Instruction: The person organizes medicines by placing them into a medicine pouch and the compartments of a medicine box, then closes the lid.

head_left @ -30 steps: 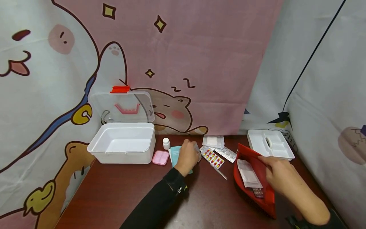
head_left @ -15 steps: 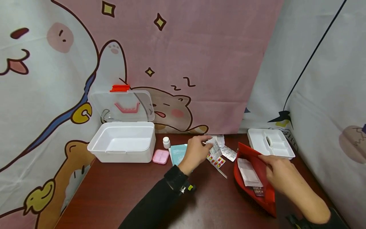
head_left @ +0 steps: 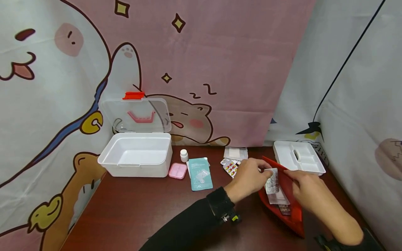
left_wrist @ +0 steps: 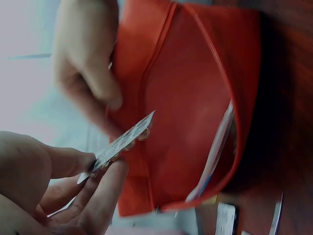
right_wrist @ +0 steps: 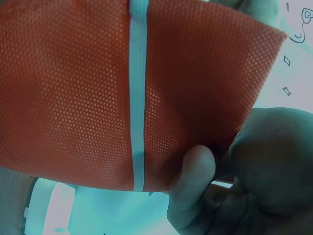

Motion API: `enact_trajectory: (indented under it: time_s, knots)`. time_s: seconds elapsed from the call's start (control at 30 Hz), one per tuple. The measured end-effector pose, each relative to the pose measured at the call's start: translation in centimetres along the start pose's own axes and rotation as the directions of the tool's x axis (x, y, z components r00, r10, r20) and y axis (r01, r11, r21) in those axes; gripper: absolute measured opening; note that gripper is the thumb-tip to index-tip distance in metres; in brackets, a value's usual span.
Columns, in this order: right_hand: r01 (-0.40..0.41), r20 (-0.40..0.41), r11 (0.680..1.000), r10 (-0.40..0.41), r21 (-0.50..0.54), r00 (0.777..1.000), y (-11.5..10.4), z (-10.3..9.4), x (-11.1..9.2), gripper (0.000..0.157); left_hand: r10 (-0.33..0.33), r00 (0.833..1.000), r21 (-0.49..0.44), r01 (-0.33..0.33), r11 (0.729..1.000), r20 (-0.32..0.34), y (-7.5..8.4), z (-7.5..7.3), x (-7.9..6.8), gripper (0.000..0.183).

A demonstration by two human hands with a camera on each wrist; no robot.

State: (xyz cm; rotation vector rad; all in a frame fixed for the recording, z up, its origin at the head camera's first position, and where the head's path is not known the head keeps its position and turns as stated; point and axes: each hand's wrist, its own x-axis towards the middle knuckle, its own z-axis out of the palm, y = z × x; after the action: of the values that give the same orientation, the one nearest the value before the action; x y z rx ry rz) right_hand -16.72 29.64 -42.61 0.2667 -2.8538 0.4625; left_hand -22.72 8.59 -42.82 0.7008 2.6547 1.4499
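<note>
My left hand (head_left: 250, 176) pinches a silvery blister pack (left_wrist: 128, 139) by one end, with its clear bubbles facing down in the left wrist view. The pack is held at the mouth of a red zip pouch (head_left: 286, 183). My right hand (head_left: 314, 190) grips the pouch's far right edge, thumb and fingers on either side of the fabric, and the mouth gapes. Inside lie a white packet (head_left: 278, 198) and a dark blister pack (head_left: 284, 210). From the right wrist, the pouch's outside shows a mesh weave with a pale stripe (right_wrist: 138, 98).
Left of the pouch lie a red-and-yellow capsule blister pack (head_left: 230, 169), a white packet (head_left: 235, 152), a teal sachet (head_left: 201, 176), a pink case (head_left: 177, 170) and a white bottle (head_left: 184, 156). A white box (head_left: 135, 170) with its lid up stands left; a white tray (head_left: 298, 157) sits behind the pouch.
My left hand has picked up the clear-bubbled blister pack beside the teal sachet and carried it right, over the other packs, to the pouch. My right hand keeps its grip on the pouch.
</note>
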Motion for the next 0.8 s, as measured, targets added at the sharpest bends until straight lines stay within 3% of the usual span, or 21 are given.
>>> enact_trajectory:
  time_s: [0.27, 0.4, 0.57, 0.8]
  knots:
    - [0.028, -0.03, 1.0, -0.028, 0.007, 0.999, 0.0, 0.1, 0.0, 0.037, 0.031, 0.997, 0.204, -0.045, 0.978, 0.069, 0.8, 3.3, 0.0, 0.015]
    - [0.029, -0.035, 1.0, -0.028, 0.008, 0.999, 0.0, 0.1, 0.0, 0.036, 0.033, 0.994, 0.262, -0.06, 0.963, 0.107, 0.9, 4.5, -0.1, 0.018]
    - [0.032, -0.04, 0.999, -0.031, 0.008, 0.999, 0.1, 0.1, 0.0, 0.034, 0.051, 0.991, 0.366, -0.095, 0.926, 0.127, 1.0, 5.7, -0.3, 0.011]
    - [0.043, -0.059, 0.999, -0.043, 0.004, 0.997, 0.2, 0.2, -0.1, 0.035, 0.041, 0.989, 0.493, -0.105, 0.864, 0.139, 1.1, 7.1, -0.4, 0.032]
